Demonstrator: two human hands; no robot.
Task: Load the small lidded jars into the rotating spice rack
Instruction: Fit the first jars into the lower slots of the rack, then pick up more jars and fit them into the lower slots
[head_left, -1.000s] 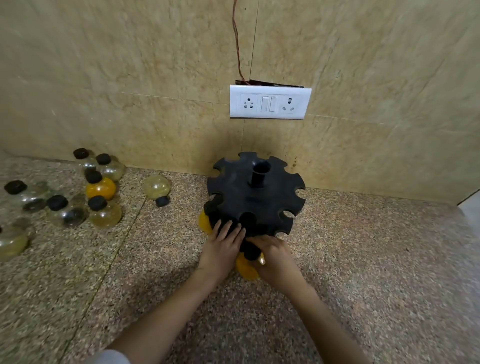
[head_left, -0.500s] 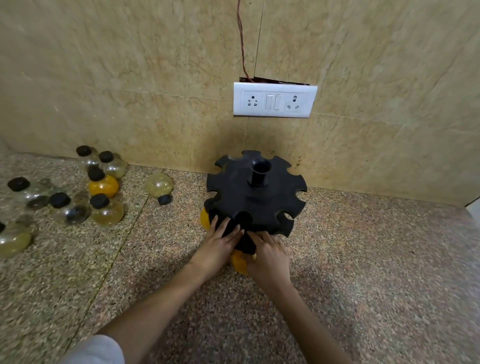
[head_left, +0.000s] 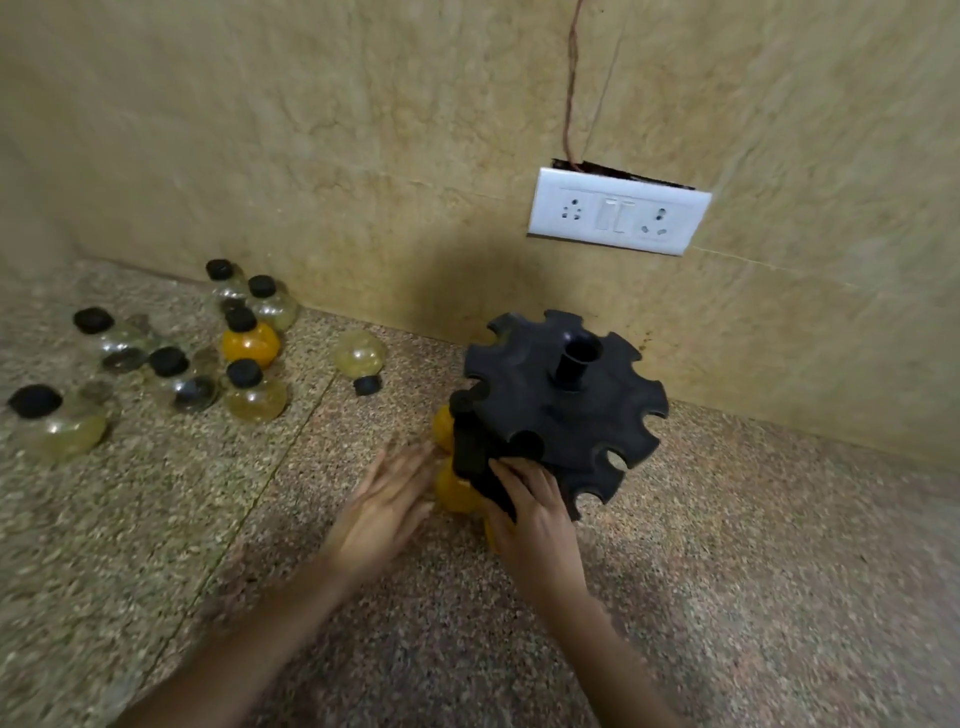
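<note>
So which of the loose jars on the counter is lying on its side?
The pale yellow round jar lying alone nearest the black spice rack, its black lid pointing toward the camera; the others stand upright, lids up.

Two bare forearms come into the picture from the bottom edge, and each one ends in a bare hand. The left hand is blurred, so the outlines of its fingers are soft and the nails cannot be seen. The right hand is sharper: four fingers show as separate slim shapes, and the knuckles are visible. No ring, watch, bracelet or glove shows on either hand or wrist. Both forearms are uncovered as far as the bottom edge; no sleeve is seen on them.
</note>
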